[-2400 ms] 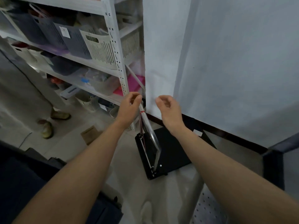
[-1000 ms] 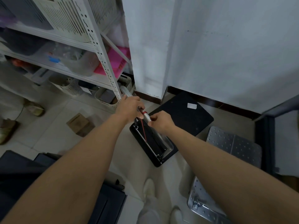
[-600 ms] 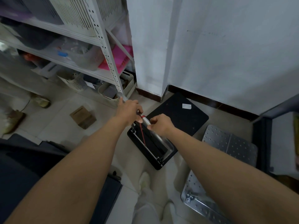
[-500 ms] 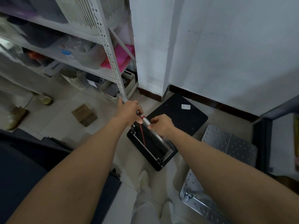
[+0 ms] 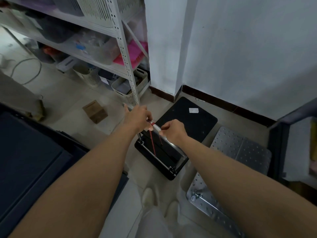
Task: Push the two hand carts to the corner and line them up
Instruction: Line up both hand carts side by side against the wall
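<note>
Both hands hold the metal handle of the black hand cart. The left hand wraps around the far-left part of the bar, and the right hand grips it just to the right of a red cord, probably so the deck can be steered evenly. The far end of the cart lies close to the wall corner, beside the shelf rack. The silver hand cart stands near on the right at a different angle, so I judge the lining up is not yet done.
</note>
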`<action>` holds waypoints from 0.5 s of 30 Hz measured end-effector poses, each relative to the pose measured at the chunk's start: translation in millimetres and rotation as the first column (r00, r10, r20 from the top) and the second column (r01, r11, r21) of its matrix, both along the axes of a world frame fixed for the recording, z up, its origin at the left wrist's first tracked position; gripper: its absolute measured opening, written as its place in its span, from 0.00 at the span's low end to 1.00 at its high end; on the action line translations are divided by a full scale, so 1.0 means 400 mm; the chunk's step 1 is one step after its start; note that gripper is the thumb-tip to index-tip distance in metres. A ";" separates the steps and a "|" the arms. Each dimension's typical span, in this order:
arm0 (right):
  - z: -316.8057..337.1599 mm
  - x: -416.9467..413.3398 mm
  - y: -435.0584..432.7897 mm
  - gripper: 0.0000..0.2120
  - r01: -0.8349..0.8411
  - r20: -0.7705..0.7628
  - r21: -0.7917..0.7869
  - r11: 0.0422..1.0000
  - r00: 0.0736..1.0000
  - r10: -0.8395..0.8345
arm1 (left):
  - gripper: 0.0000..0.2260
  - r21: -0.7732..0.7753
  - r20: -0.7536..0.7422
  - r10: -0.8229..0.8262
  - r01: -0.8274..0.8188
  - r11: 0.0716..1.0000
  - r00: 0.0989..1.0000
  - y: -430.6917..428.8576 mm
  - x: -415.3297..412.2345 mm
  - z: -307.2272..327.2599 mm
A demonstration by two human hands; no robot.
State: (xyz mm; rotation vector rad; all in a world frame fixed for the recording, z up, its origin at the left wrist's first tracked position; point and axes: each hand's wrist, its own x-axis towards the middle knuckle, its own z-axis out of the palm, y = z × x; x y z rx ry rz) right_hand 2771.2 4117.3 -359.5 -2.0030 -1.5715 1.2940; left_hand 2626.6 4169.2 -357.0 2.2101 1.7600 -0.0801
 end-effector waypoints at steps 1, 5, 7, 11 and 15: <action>0.000 0.003 -0.009 0.09 -0.001 -0.004 0.000 1.000 1.000 0.001 | 0.08 -0.007 0.004 0.000 0.000 1.000 1.000 -0.009 0.000 0.002; -0.003 0.009 -0.040 0.09 0.006 0.007 0.013 1.000 1.000 -0.006 | 0.09 -0.018 -0.007 -0.012 0.012 1.000 1.000 -0.036 0.007 0.004; -0.009 0.009 -0.057 0.09 0.024 0.022 0.014 1.000 0.999 -0.025 | 0.10 -0.020 -0.009 -0.019 0.019 1.000 1.000 -0.054 0.008 -0.001; -0.012 0.012 -0.099 0.12 0.064 0.052 0.020 0.998 0.997 -0.065 | 0.11 -0.014 -0.010 -0.032 0.032 0.999 0.999 -0.092 0.007 -0.004; -0.005 0.034 -0.150 0.17 0.191 0.029 0.029 0.981 0.981 -0.192 | 0.11 -0.007 -0.019 -0.048 0.048 0.999 0.999 -0.135 0.008 0.001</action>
